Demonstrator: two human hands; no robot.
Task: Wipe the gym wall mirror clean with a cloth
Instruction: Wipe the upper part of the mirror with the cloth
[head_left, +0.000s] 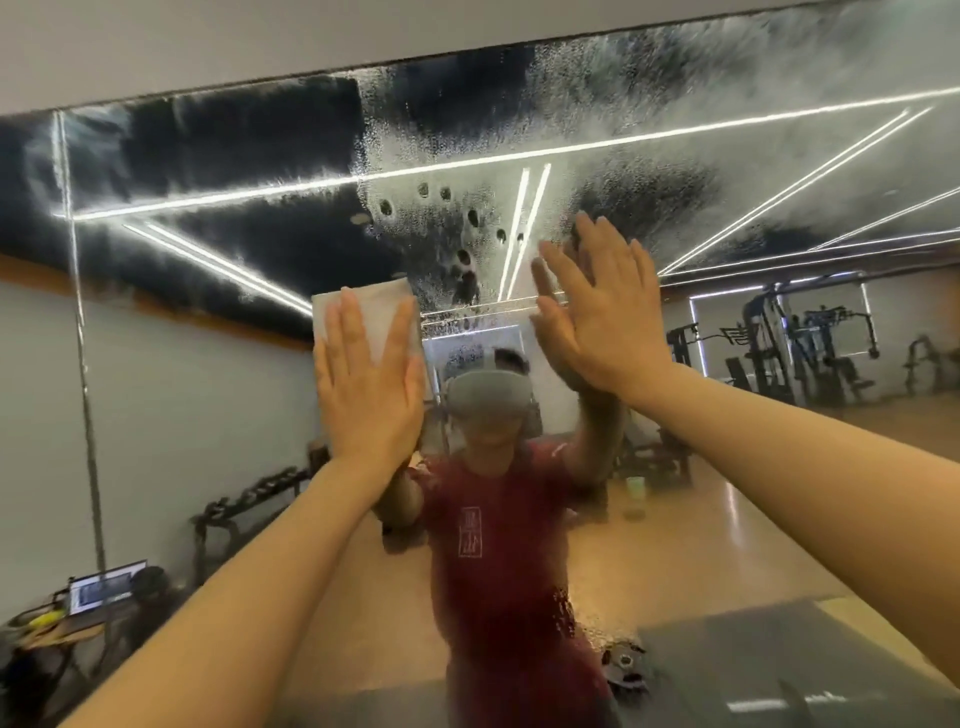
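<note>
Left grip (366, 395), fingers straight, presses the cloth (382, 319) flat on the mirror (208, 338); right grip (602, 312) lies open-palmed beside it, spray droplets (441, 249) above between them.

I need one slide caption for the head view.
Left hand presses cloth on wet mirror; right hand flat.
</note>
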